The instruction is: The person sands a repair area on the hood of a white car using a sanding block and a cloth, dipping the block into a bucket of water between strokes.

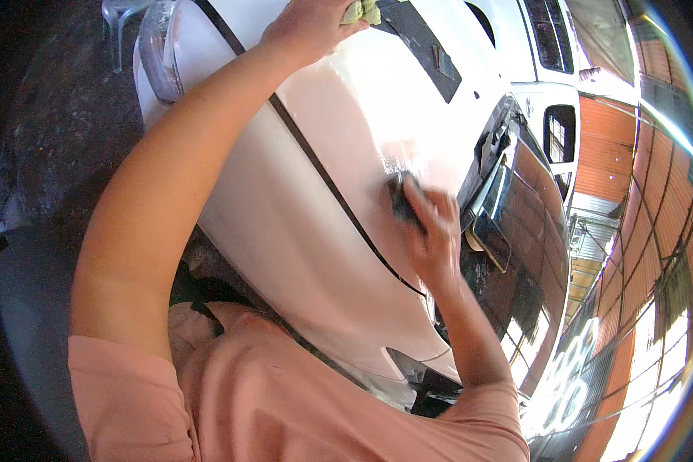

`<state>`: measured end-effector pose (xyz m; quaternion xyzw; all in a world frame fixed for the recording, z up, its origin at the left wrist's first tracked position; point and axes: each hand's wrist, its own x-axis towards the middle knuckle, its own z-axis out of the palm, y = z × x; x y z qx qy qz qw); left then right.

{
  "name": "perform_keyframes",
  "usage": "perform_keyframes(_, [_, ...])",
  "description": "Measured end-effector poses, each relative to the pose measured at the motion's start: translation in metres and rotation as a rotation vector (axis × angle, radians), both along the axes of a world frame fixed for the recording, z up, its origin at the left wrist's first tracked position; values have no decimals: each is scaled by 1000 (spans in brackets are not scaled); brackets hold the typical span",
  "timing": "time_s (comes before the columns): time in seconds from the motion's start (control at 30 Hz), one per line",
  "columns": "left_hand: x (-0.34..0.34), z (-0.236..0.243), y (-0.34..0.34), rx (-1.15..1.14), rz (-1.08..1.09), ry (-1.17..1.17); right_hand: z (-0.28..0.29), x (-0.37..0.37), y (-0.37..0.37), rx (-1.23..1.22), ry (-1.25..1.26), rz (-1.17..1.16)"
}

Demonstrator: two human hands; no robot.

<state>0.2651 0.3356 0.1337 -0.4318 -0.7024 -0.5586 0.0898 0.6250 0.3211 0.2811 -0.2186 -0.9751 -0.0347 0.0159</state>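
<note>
the left hand (312,32) is cut off at the far edge, so its fingers show only in part, closed on a yellow-green wad (362,11); whether that is cloth or sponge is hard to tell. the right hand (436,231) is smeared by blur, and the outline of the dark pad (403,202) it grips is soft; the fingertips cannot be made out clearly.

the dark pad lies at the left of the right hand's curled fingers and thumb, against the wet-looking hood (346,131) of a white car. the yellow-green wad sits at the right side of the left hand, over the hood's far part.

a dark grey sheet (408,31) lies on the hood, right of the wad, with a small object (443,61) on it. a headlamp (160,50) is at the far left, partly behind the left forearm (185,146), which also crosses the fender (246,185). right of the right hand is the windshield (527,269), with a flat dark-faced thing (489,227) near its edge, unclear in kind.
</note>
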Motion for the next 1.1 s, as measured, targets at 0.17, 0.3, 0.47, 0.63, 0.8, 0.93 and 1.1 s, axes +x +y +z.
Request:
perform_keyframes(0.17, [3, -10, -4, 27, -4, -13, -8, -99, 10, 104, -48, -215])
perform_keyframes(0.3, [-4, -12, -3, 36, 4, -6, 9, -111, -2, 14, -87, -201])
perform_keyframes(0.47, [2, -5, 2, 59, 24, 16, -14, -117, -12, 216, -196, -219])
perform_keyframes(0.63, [-2, -9, 8, 39, 54, 26, -6, -131, -18, 137, -188, -327])
perform_keyframes(0.8, [-3, -13, 9, 70, 61, 26, 3, -126, 2, 78, -114, -301])
perform_keyframes(0.93, [1, -6, 12, 29, 21, -6, -14, -100, 29, -108, 126, -315])
perform_keyframes(1.1, [2, -2, 11, -11, -56, -69, -23, -75, 27, -70, 267, -190])
